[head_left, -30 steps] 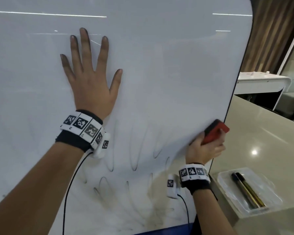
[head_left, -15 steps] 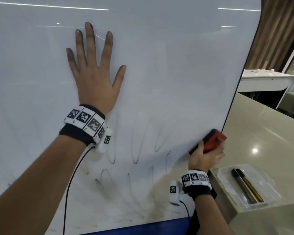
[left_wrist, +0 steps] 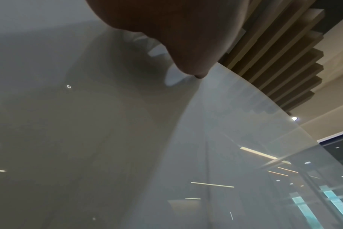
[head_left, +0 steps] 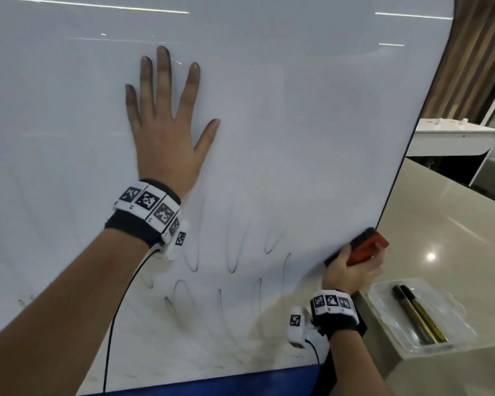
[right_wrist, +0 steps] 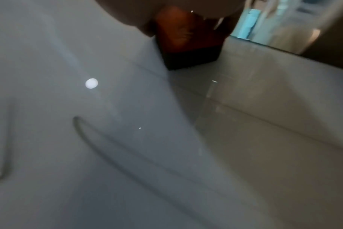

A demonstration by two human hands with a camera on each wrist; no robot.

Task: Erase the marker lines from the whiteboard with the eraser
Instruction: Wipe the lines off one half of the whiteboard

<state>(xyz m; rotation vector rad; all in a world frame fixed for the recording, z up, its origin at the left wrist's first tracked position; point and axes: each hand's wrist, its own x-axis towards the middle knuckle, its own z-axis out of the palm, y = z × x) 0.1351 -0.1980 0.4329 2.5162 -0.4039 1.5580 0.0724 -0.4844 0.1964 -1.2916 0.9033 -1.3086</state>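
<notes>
head view: a left hand [head_left: 166, 138], fingers spread flat, braces the whiteboard [head_left: 297, 110] at upper centre. at right centre a right hand [head_left: 349, 270] grips a red eraser [head_left: 366, 248] at the board's right edge. looping marker lines [head_left: 232, 252] remain lower centre.

left wrist view: a thumb rests on the glossy board.

right wrist view: the eraser sits at top centre; steady, overlapping strokes toward the loops would probably work best.
</notes>
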